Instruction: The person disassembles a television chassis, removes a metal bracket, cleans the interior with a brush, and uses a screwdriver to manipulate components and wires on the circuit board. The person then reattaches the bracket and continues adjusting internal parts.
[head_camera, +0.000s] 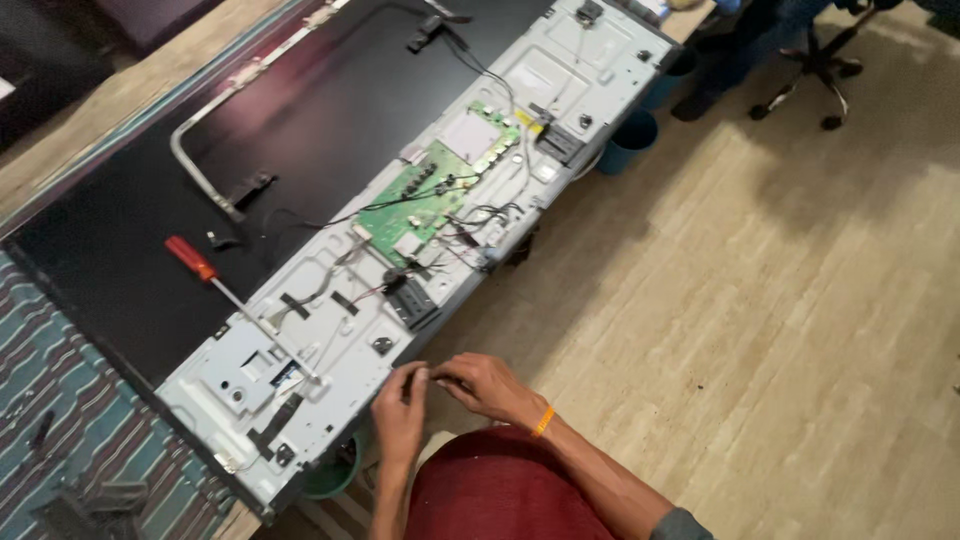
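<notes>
Opened flat-panel television lay face down on counter, grey metal chassis along near edge. Left hand and right hand met at chassis edge, fingers pinched together; held item too small to tell. Green circuit board mid-chassis. Red-handled screwdriver rested on black back panel and chassis. Orange wristband on right wrist.

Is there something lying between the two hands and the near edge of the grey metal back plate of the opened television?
Nothing visible does. The left hand and right hand meet fingertip to fingertip right at the near edge of the grey metal back plate. The red-handled screwdriver lies further left on it.
</notes>
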